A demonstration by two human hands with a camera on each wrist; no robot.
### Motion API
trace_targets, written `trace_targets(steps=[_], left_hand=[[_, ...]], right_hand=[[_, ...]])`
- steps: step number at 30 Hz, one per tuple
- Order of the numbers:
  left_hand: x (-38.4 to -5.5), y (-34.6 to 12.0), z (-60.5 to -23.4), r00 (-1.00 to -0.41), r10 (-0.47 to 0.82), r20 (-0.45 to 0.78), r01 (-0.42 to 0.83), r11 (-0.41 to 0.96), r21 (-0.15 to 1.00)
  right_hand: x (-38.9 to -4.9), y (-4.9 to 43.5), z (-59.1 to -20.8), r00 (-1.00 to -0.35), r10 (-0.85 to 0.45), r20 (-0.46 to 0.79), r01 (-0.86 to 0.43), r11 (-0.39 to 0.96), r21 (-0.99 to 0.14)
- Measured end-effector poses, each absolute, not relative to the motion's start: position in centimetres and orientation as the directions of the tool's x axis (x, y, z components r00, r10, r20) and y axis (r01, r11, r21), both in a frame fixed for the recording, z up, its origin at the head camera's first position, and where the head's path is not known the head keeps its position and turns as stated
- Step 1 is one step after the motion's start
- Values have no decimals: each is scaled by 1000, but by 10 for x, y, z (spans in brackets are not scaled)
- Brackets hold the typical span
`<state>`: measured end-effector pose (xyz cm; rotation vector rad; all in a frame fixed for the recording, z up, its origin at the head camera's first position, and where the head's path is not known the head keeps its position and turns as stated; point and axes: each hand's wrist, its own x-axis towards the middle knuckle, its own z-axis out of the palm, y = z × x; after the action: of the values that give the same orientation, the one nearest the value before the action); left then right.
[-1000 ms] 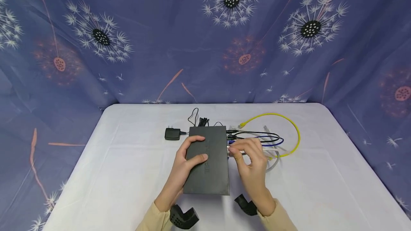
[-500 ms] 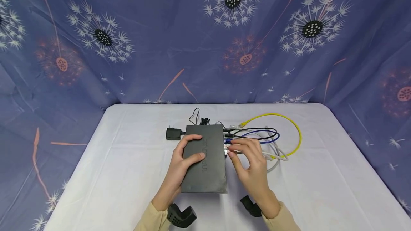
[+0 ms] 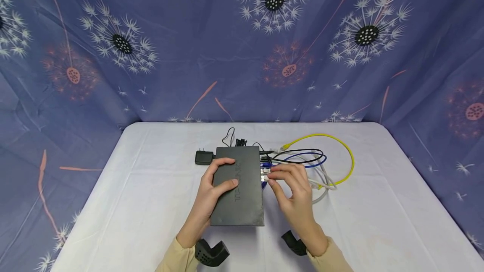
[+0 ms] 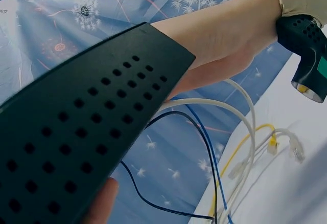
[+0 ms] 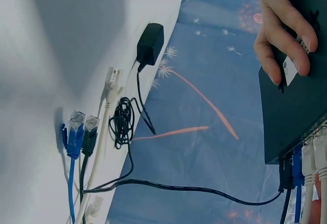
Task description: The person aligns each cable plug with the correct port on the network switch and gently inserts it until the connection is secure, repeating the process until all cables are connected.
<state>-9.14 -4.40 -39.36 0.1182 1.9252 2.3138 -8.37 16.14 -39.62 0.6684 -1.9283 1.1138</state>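
My left hand (image 3: 211, 192) grips a black network switch (image 3: 242, 209) by its left side, thumb on top, holding it above the table. Its fingers show on the labelled underside in the right wrist view. At the port side my right hand (image 3: 296, 192) pinches a white Ethernet cable plug (image 3: 265, 178) between thumb and fingers. A black plug (image 5: 286, 172), a blue plug (image 5: 297, 168) and white plugs (image 5: 309, 157) stand side by side at the ports. The vented side panel (image 4: 82, 127) fills much of the left wrist view.
A black power adapter (image 3: 204, 157) lies on the white table (image 3: 151, 205) left of the switch, with a coiled black cord (image 3: 240, 142) behind. A yellow cable (image 3: 352, 158) loops to the right. Loose blue (image 5: 75, 137) and white (image 5: 110, 88) cable ends show in the right wrist view.
The switch and my left hand have shifted a little left. My right hand stays nearly in place, and more of the plugs shows between its fingertips and the switch.
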Motion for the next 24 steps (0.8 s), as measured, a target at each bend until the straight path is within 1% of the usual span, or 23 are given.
trace_targets(steps=[9,14,24], left_hand=[[-93,-49,-397,-991,130,-23,-47,-186,981],[-94,-55,-397,-994,102,-48,-67,-196,978],[-96,-65,-397,-996,78,-39,-55,-221,974]], right_hand=[[-84,163,-400,-570,-74,818,-739,482,-471],[-84,172,-404,-566,-55,822,-730,497,-469],[-81,187,-404,-557,-35,829,-723,512,-464]])
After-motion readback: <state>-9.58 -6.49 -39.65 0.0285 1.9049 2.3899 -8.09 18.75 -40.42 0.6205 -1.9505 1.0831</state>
